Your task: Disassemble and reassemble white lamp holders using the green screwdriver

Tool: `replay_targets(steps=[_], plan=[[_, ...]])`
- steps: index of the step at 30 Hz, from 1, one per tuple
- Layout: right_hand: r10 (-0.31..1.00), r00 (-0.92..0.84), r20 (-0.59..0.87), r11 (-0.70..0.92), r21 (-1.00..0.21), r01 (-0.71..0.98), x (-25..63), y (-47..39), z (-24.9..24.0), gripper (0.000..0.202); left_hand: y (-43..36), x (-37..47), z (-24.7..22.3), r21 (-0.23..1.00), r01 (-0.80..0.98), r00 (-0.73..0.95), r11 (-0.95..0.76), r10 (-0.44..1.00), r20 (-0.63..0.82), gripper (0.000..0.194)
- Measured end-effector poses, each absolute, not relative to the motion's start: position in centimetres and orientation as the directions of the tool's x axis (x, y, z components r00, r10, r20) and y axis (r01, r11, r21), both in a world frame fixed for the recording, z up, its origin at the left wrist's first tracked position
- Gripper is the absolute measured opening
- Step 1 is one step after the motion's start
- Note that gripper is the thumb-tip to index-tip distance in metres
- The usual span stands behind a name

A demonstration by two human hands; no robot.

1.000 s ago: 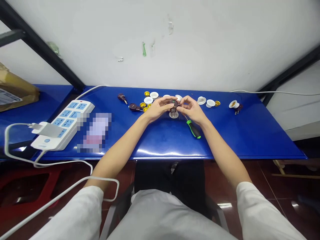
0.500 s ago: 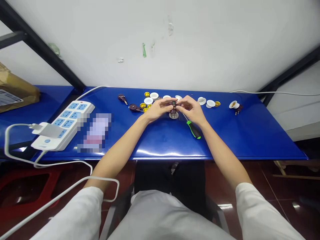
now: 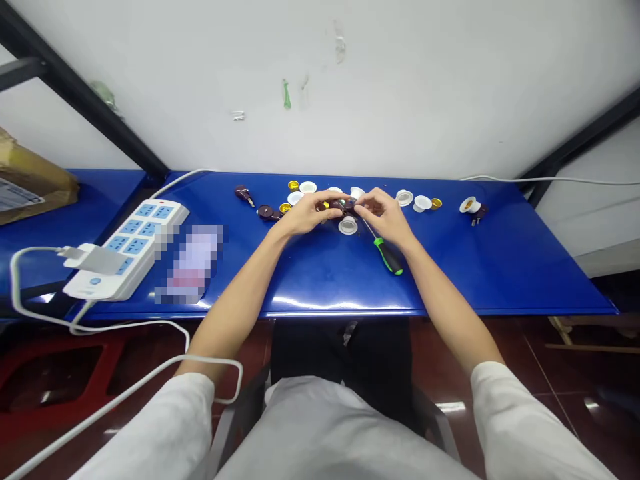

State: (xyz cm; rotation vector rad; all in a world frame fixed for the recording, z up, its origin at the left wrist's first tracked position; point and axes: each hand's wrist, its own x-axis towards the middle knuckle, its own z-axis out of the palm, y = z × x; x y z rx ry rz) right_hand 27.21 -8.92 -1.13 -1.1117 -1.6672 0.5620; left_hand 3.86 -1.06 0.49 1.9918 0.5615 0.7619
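Note:
Both of my hands meet over the blue table around a small dark brown plug part (image 3: 341,205). My left hand (image 3: 309,212) pinches it between thumb and fingers. From the other side, the fingertips of my right hand (image 3: 384,215) close on its right end; exactly what they grip is too small to make out. Just beneath the plug part lies a white round cap (image 3: 348,226). A screwdriver (image 3: 389,257) with a black and green handle rests on the table, its shaft running up under my right hand.
White and gold cups (image 3: 422,203) lie along the back. Brown plug parts (image 3: 268,213) are at the left, and a white cup with a plug (image 3: 469,205) sits right. A power strip (image 3: 131,247), its white cable and a blurred-out flat object (image 3: 193,263) occupy the left side.
The plug part has turned from upright with its prongs downward to lying more sideways, and lifted off the white cap, which now shows more fully. My hands have shifted slightly apart.

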Motion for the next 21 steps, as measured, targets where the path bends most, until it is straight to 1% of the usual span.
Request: replay_targets(steps=[4, 6, 7, 9, 13, 16, 18, 21], plan=[[0.87, -0.092, 0.485, 0.476, -0.773, 0.419, 27.2, -8.9, -1.3, 0.024, -0.3, 3.4, 0.1, 0.757, 0.11, 0.773, -0.644, 0.535, 0.342, 0.045], [0.872, -0.106, 0.479, 0.474, -0.769, 0.429, 27.2, -8.9, -1.3, 0.026, -0.1, 3.3, -0.2, 0.696, 0.129, 0.82, -0.706, 0.47, 0.325, 0.042], [0.873, -0.112, 0.475, 0.472, -0.765, 0.438, 27.2, -8.9, -1.3, 0.027, 0.0, 3.2, -0.3, 0.674, 0.143, 0.835, -0.724, 0.454, 0.31, 0.04], [0.875, -0.114, 0.471, 0.467, -0.759, 0.454, 27.2, -8.9, -1.3, 0.029, 0.1, 3.1, -0.4, 0.658, 0.17, 0.826, -0.733, 0.47, 0.31, 0.038], [0.88, -0.117, 0.46, 0.458, -0.758, 0.465, 27.4, -8.8, -1.4, 0.029, 0.0, 2.8, 0.1, 0.675, 0.227, 0.73, -0.702, 0.582, 0.359, 0.04], [0.87, -0.139, 0.472, 0.473, -0.724, 0.502, 27.4, -9.0, -1.3, 0.022, -0.1, 2.6, 0.6, 0.717, 0.265, 0.663, -0.645, 0.661, 0.35, 0.041], [0.851, -0.19, 0.49, 0.506, -0.665, 0.55, 27.0, -9.2, -1.2, 0.017, 0.0, 2.5, 0.8, 0.793, 0.243, 0.598, -0.559, 0.73, 0.331, 0.046], [0.83, -0.329, 0.451, 0.543, -0.512, 0.666, 25.8, -9.3, -0.7, 0.014, 0.2, 2.3, 0.7, 0.913, 0.1, 0.503, -0.395, 0.812, 0.296, 0.059]])
